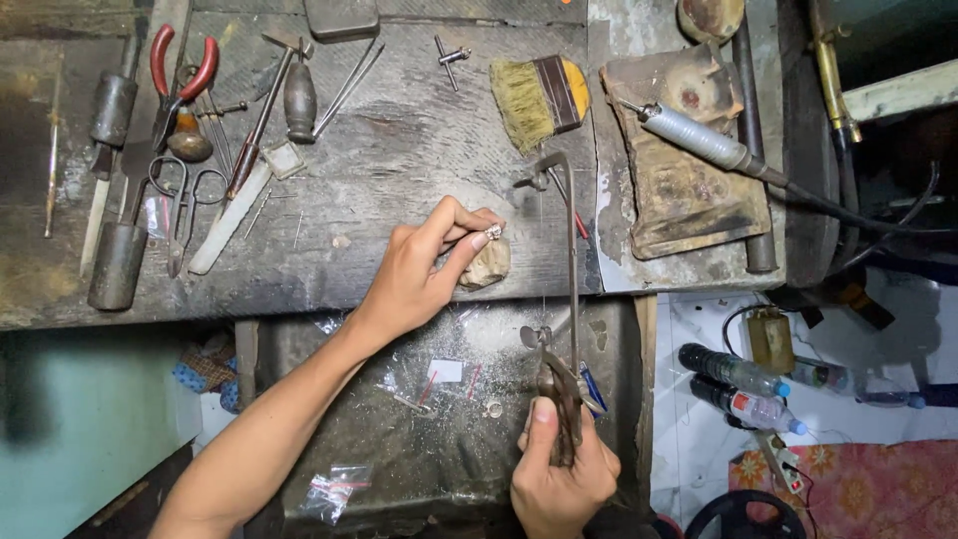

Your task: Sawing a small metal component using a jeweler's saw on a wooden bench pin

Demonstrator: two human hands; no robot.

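Observation:
My left hand (424, 268) pinches a small silver ring (493, 232) between thumb and fingers, pressed against a worn wooden bench peg (487, 265) at the front edge of the dark workbench (399, 150). My right hand (559, 474) grips the wooden handle of a jeweller's saw (564, 299). Its metal frame stands upright just right of the ring, and the thin blade runs down close beside the ring.
Red-handled pliers (182, 75), scissors (185, 195), a small hammer (261, 110), tweezers and files lie at the bench's left. A brush (539, 95) and a rotary handpiece (699, 140) on a worn pad lie to the right. Plastic bottles (743, 389) stand on the floor; a tray with small bags sits below.

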